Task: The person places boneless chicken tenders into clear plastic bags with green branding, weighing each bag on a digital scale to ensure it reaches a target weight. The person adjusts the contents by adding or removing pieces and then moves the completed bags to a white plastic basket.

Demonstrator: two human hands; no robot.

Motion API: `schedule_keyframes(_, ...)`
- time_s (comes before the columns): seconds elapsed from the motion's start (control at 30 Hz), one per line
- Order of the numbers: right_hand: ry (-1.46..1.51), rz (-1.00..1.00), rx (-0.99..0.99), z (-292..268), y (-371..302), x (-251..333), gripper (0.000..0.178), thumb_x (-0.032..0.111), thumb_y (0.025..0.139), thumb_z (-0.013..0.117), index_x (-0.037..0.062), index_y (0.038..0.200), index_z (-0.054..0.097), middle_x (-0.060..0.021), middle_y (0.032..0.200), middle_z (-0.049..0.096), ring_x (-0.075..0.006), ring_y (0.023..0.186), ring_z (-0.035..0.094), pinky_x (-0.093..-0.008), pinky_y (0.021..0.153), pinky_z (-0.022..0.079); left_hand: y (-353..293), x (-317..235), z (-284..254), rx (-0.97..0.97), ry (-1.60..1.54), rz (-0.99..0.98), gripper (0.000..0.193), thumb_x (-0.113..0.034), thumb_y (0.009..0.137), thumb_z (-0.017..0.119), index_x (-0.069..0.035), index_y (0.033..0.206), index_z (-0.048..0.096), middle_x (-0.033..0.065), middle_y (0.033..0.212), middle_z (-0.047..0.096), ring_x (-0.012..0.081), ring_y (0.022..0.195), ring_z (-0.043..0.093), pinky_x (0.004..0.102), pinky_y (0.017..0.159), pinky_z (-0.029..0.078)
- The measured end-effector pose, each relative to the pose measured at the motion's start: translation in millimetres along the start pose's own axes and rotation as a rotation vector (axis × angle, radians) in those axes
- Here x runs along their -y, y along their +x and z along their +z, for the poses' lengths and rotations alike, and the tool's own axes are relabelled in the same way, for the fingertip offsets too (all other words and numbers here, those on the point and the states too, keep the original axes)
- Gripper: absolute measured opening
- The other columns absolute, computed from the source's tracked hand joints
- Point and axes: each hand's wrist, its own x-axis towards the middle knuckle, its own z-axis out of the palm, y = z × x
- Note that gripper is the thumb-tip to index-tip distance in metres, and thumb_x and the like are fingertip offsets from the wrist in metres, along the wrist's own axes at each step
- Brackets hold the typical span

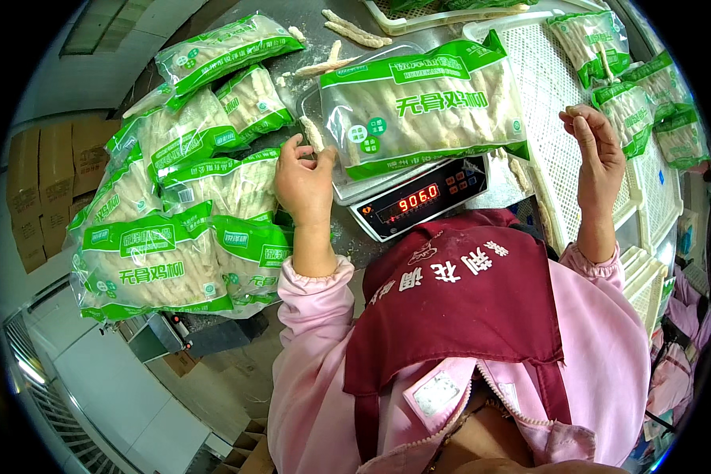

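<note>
A clear and green plastic bag of pale, coated strips lies on the digital scale, whose red display is lit. At the bag's left edge, my left hand is closed, with a single pale strip between thumb and fingers. My right hand is raised to the right of the bag, over the white mesh trays. Its thumb and index finger are pinched together; whatever lies between them is too small to make out.
Several filled bags are piled on the metal table to the left. Loose strips and crumbs lie behind the scale. White mesh trays stand at the right, with more bags on them. Cardboard boxes are stacked far left.
</note>
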Motion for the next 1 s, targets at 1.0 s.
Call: schedule_keyframes(1.0, 0.003, 0.005, 0.028, 6.3, 0.5, 1.7, 0.019, 0.011, 0.102, 0.063, -0.0017, 0.115, 0.068, -0.0069, 0.111, 0.07, -0.0163, 0.105, 0.066, -0.0286, 0.093, 0.05, -14.6, 10.5, -12.7, -0.146, -0.252, -0.004, 0.042, -0.03, 0.108, 0.043, -0.001, 0.133, 0.061, 0.02, 0.127, 0.067, 0.034, 0.112, 0.065, 0.0401, 0.098, 0.048)
